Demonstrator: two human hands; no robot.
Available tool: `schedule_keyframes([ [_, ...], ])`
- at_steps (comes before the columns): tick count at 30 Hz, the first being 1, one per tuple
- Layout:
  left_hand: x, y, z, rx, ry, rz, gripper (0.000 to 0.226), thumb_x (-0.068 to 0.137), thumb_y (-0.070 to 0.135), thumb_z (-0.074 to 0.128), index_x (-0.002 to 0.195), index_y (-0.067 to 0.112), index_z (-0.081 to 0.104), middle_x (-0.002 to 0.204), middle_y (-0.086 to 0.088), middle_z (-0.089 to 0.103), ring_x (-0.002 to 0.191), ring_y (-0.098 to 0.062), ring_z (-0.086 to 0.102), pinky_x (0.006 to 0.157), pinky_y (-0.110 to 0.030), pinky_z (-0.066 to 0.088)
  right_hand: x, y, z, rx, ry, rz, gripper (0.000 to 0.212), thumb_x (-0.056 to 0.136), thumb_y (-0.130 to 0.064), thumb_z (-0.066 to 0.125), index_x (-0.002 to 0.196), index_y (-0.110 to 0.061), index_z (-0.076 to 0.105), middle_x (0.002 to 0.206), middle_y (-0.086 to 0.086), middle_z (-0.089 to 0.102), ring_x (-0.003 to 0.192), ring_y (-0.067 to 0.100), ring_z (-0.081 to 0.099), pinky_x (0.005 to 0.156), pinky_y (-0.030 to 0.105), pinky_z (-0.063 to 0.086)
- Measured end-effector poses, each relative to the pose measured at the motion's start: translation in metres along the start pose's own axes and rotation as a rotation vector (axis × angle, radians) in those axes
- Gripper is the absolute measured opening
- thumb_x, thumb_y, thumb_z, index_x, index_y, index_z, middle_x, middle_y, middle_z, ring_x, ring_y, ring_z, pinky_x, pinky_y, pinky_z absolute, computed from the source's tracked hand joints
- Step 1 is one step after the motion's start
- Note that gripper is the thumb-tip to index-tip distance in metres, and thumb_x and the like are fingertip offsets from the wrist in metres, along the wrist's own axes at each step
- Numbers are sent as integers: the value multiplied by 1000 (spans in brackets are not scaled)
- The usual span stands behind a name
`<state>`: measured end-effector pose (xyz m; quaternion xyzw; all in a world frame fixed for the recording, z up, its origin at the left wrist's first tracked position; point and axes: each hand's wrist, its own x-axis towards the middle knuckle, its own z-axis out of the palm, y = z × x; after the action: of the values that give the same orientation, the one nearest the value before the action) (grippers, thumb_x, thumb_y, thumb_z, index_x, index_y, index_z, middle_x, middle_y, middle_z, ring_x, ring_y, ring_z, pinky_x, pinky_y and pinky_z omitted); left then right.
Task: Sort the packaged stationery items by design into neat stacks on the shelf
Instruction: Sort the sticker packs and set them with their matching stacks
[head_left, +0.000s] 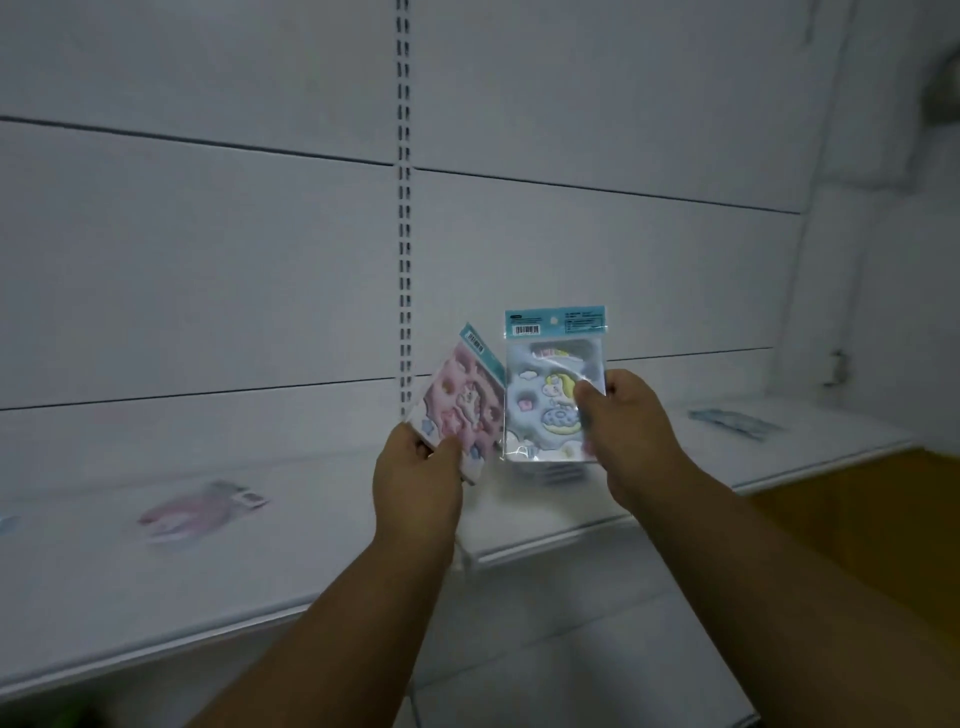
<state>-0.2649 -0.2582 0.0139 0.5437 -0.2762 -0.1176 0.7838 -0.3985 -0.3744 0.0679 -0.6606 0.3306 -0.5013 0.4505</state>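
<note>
My left hand (418, 467) grips the lower corner of a pink packaged stationery item (460, 400), tilted to the left above the shelf. My right hand (621, 421) holds a blue packaged item with a unicorn design (543, 384) upright by its right edge. The two packs are side by side and nearly touch. Behind the blue pack a small stack of packs (558, 474) shows on the white shelf (311, 545). A pink pack (200, 512) lies flat on the shelf at the left. A blue pack (735, 422) lies flat on the shelf at the right.
White back panels with a slotted upright (404, 208) rise behind the shelf. The shelf's front edge runs diagonally across the view, with tiled floor (545, 649) below and a brown surface (857, 519) at the right.
</note>
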Motion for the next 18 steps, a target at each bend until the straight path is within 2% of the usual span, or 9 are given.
schedule_keyframes([
  [2, -15, -9, 61, -32, -69, -24, 26, 83, 15, 63, 86, 40, 67, 87, 11, 75, 85, -15, 72, 80, -47, 59, 15, 12, -60, -36, 53, 5, 16, 94, -26, 53, 93, -13, 60, 88, 8, 72, 73, 21, 72, 67, 40, 61],
  [3, -22, -15, 90, -46, -104, -32, 25, 83, 14, 63, 87, 38, 67, 87, 11, 75, 85, -15, 72, 80, -48, 59, 23, 18, -89, -54, 76, 3, 16, 95, -26, 52, 94, -13, 60, 87, 7, 72, 72, 20, 72, 65, 39, 61],
  [7, -42, -40, 192, -74, -204, -56, 23, 86, 13, 63, 94, 34, 66, 91, 9, 75, 88, -15, 71, 83, -47, 58, 57, 42, -183, -158, 171, -7, 17, 96, -29, 52, 96, -15, 60, 87, 3, 72, 67, 12, 72, 53, 25, 56],
  [11, -39, -68, 265, -84, -239, -113, 25, 88, 13, 63, 89, 37, 64, 93, 9, 73, 89, -15, 71, 84, -45, 58, 101, 70, -238, -191, 217, 38, 15, 96, -30, 52, 96, -16, 59, 84, 0, 70, 57, 5, 70, 40, 16, 49],
  [12, -33, -74, 281, -70, -239, -117, 25, 88, 13, 63, 87, 37, 63, 92, 9, 73, 88, -15, 71, 83, -45, 58, 114, 78, -247, -214, 232, 35, 15, 96, -30, 53, 95, -16, 59, 84, 0, 70, 58, 6, 70, 42, 18, 51],
  [14, -16, -86, 308, -52, -232, -127, 23, 87, 14, 63, 87, 37, 62, 91, 10, 72, 86, -14, 70, 82, -44, 59, 141, 93, -263, -275, 252, 23, 15, 95, -31, 53, 91, -19, 60, 87, 2, 71, 67, 12, 72, 56, 30, 60],
  [16, 4, -98, 335, -49, -227, -137, 21, 86, 14, 63, 92, 34, 64, 92, 8, 73, 85, -15, 71, 81, -43, 59, 166, 106, -274, -312, 263, 36, 14, 93, -30, 55, 86, -20, 62, 86, 3, 72, 73, 18, 72, 67, 40, 61],
  [18, 24, -108, 361, -41, -214, -151, 21, 86, 14, 63, 98, 31, 64, 94, 5, 73, 86, -18, 70, 82, -45, 59, 193, 116, -285, -325, 268, 52, 15, 92, -27, 56, 80, -21, 62, 82, 3, 72, 70, 17, 72, 67, 40, 61],
])
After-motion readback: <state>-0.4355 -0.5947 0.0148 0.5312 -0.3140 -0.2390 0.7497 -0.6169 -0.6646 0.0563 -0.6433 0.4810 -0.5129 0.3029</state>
